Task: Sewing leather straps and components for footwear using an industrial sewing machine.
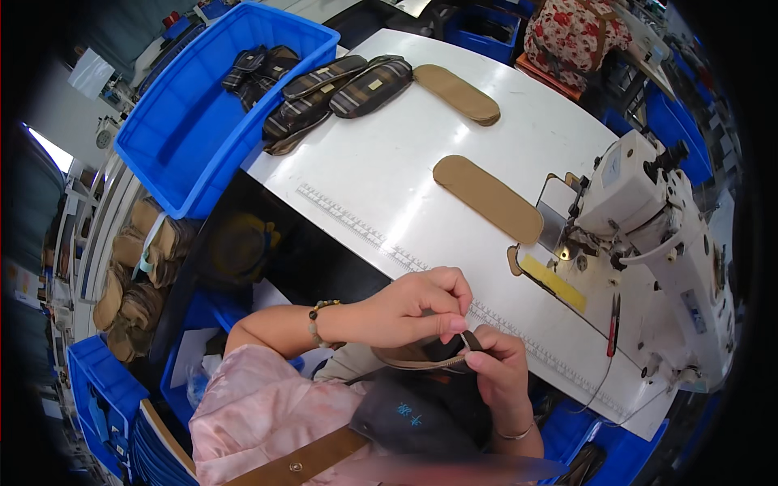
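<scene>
My left hand (421, 312) is above my lap at the table's front edge, its fingers pinched on a small piece at the end of a zipper. My right hand (498, 373) grips the zipper (450, 362) with thumb and bent fingers, beside a short dark strip (472, 342). The zipper edges a brown and dark fabric piece (401, 354), partly hidden under my hands, over a dark apron (397, 417). Beyond my hands lies a tan oval panel (486, 198) on the white table (365, 162).
A white sewing machine (648, 215) stands right, with tweezers (613, 324) and a yellow plate (551, 283). Plaid pouches (369, 87) and more tan panels (454, 93) lie at the back. A blue bin (178, 130) sits left, above stacked brown pieces (134, 300). A floral bundle (567, 40) is behind.
</scene>
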Demonstrator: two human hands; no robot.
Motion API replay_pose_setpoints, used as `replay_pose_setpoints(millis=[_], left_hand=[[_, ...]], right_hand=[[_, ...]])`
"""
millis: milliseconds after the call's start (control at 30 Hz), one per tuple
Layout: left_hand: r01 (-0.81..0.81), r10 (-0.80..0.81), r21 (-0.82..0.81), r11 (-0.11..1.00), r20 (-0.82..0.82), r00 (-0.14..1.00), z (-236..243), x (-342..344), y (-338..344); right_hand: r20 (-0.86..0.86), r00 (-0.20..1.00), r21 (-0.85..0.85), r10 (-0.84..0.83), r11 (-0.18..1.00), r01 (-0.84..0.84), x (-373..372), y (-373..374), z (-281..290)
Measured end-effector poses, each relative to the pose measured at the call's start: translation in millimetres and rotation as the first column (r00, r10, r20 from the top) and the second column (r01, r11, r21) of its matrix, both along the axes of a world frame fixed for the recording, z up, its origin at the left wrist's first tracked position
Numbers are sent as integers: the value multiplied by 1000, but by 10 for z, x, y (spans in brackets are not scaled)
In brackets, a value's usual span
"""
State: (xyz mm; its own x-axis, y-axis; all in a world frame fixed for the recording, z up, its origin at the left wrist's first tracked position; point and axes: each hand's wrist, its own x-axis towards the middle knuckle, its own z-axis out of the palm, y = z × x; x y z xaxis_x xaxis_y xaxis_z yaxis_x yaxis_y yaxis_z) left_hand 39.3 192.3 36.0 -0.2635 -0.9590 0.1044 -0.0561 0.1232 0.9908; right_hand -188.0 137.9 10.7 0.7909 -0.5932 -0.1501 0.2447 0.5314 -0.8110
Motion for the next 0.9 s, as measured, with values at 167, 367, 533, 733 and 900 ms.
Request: replay_pose_setpoints(millis=[167,367,533,733,900], left_hand=[[-36,35,-12,999,-64,997,-51,-1,-15],[-144,120,133,981,176,977,-82,-27,153],[-306,286,34,951,272,919,-1,136,10],[-172,169,-36,984,460,871,414,187,-466],[-14,-19,71,997,447,894,458,91,-1006]], right_hand=[[-27,996,-53,-87,995,86,72,12,-31],[-310,951,-85,21,995,-50,156,-292,105],[-34,857,-933,-515,-291,-212,242,-935,58],[8,871,-743,-492,-585,-324,75,-1460,-242],[-69,908,-729,-412,-601,-328,-148,-1397,-184]])
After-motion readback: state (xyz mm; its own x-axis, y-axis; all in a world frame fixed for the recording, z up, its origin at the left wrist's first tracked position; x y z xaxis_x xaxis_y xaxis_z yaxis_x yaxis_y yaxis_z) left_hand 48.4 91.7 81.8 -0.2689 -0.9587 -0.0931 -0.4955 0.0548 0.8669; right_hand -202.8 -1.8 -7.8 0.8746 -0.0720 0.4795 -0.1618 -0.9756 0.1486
